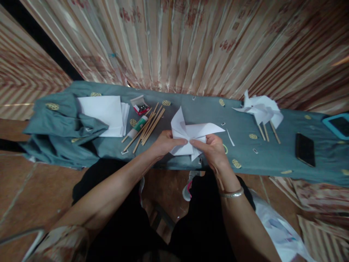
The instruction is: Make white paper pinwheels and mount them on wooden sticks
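A white paper pinwheel with folded blades is held low over the cloth-covered table, near its front edge. My left hand grips it from the left, thumb pressed at the centre. From the right, my right hand pinches it, its thumb meeting the other at the middle. The fingers beneath the paper are hidden. No stick shows on this pinwheel. To its left lie several thin wooden sticks, a green and white glue tube and an opened small red box of dark metal bits.
A stack of white paper sheets lies on the left, by bunched green cloth. Several pinwheels on sticks rest at the right, near a dark phone and a blue-framed device. A paper strip lies beside my right hand.
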### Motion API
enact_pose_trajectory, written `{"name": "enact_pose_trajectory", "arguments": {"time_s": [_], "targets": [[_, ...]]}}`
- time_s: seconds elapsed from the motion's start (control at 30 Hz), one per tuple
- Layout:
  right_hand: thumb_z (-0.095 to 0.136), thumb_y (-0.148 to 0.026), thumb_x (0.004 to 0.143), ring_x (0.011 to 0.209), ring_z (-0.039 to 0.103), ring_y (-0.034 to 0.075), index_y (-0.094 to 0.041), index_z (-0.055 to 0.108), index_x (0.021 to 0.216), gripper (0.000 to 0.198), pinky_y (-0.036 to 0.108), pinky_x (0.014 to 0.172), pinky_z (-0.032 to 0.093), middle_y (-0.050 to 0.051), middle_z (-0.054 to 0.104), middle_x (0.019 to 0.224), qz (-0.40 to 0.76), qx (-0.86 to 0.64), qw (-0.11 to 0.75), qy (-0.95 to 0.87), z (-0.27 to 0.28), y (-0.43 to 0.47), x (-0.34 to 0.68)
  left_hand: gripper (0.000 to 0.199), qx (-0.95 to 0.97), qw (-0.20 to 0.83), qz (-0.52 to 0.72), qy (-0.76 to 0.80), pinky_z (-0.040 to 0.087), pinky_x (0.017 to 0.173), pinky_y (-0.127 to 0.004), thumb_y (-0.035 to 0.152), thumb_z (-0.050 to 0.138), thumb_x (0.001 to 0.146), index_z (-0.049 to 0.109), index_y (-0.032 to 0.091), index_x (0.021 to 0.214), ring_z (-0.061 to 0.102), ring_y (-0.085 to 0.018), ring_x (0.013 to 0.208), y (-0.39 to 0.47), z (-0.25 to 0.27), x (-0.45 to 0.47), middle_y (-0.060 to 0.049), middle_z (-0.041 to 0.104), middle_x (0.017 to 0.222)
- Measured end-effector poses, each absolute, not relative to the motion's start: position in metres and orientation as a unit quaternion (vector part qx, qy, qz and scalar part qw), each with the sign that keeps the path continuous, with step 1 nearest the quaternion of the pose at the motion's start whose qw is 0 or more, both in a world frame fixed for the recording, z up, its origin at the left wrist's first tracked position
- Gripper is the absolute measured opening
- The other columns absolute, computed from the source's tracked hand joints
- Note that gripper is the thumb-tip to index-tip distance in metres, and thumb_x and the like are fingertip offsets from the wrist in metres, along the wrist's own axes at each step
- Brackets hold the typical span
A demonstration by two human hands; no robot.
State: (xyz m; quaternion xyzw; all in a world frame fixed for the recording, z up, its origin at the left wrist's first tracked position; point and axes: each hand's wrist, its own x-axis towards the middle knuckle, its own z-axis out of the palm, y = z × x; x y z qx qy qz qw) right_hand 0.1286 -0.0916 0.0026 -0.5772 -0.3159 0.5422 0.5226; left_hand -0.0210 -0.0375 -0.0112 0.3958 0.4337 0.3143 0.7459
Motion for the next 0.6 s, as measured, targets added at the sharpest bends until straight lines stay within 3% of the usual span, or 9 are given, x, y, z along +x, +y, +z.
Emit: {"name": "enact_pose_trajectory", "arguments": {"time_s": [0.2,0.4,0.6], "targets": [[0.089,-0.04,0.043,0.063,0.071,0.023,-0.02,0.07,0.076,0.043,0.038,0.065,0.06,0.003,0.076,0.07,0.55,-0.574,0.52,-0.312,0.0032,-0.092,0.1281,0.023,0.393,0.756,0.302,0.427,0.043,0.055,-0.023,0.018,0.08,0.047,0.071,0.01,0.067,0.058,-0.012,0.054,-0.0384,-0.0118,-0.0206,-0.002,0.068,0.062],[0.088,-0.031,0.045,0.064,0.072,0.021,-0.021,0.072,0.077,0.037,0.036,0.067,0.06,0.002,0.076,0.069,0.564,-0.56,0.527,-0.301,0.0037,-0.0929,0.1278,0.028,0.398,0.752,0.3,0.43,0.045,0.059,-0.025,0.017,0.081,0.048,0.073,0.009,0.073,0.06,-0.014,0.058,-0.0382,-0.0121,-0.0224,-0.003,0.071,0.066],[0.086,-0.029,0.048,0.06,0.07,0.019,-0.02,0.072,0.075,0.032,0.034,0.064,0.059,0.002,0.076,0.069,0.547,-0.571,0.53,-0.307,0.0038,-0.0945,0.1309,0.023,0.393,0.765,0.291,0.42,0.042,0.054,-0.023,0.016,0.08,0.046,0.072,0.011,0.066,0.057,-0.012,0.053,-0.0365,-0.0133,-0.0247,-0.001,0.068,0.06]]}}
